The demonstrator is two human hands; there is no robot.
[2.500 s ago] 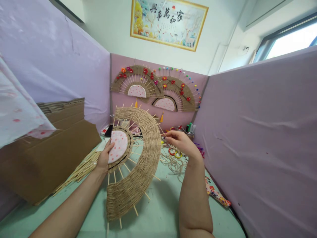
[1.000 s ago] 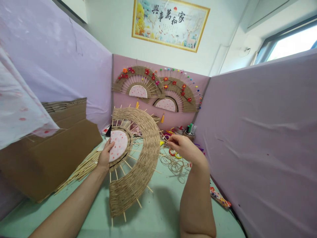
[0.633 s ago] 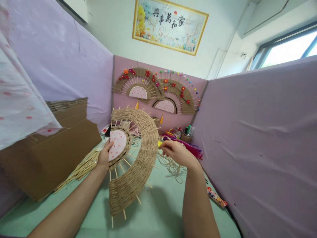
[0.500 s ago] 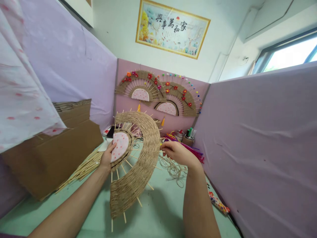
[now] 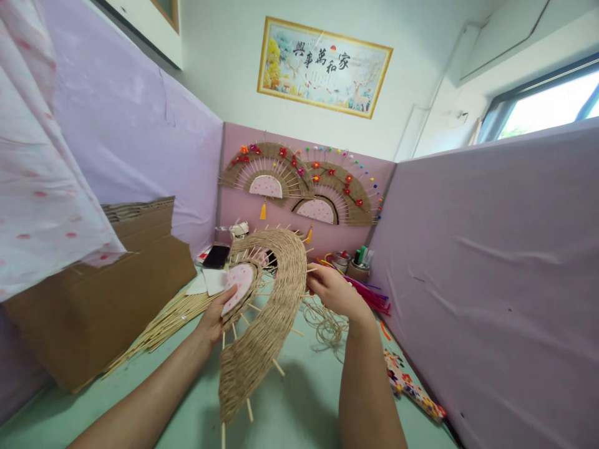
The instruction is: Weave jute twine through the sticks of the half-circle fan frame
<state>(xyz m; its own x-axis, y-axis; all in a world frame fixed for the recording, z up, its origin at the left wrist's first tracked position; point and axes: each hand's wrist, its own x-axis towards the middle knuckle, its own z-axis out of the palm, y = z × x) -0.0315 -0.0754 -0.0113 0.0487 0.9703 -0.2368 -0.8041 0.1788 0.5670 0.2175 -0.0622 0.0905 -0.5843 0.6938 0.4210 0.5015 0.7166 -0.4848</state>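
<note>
A half-round woven fan (image 5: 281, 299) of brown twine on thin wooden sticks is held up over the table, tilted. My left hand (image 5: 218, 315) grips it at the pink-dotted fabric half-circle (image 5: 238, 288), thumb on the front and the other fingers behind. At the fan's outer right edge is my right hand (image 5: 334, 290), its fingers curled in by the stick ends. What those fingertips pinch is partly hidden behind the rim. Loose twine (image 5: 325, 321) lies on the table below my right hand.
Bundled thin sticks (image 5: 159, 321) and a cardboard box (image 5: 107, 305) are on the left, with a phone (image 5: 216, 256) behind. Pipe cleaners (image 5: 374, 299) and a pen holder (image 5: 359, 269) stand back right. Two finished fans (image 5: 266, 153) hang on the back panel.
The fan has tipped and turned more edge-on, shifting slightly right and down in view with my left hand. My right hand stays by the outer edge. The camera view has tilted slightly.
</note>
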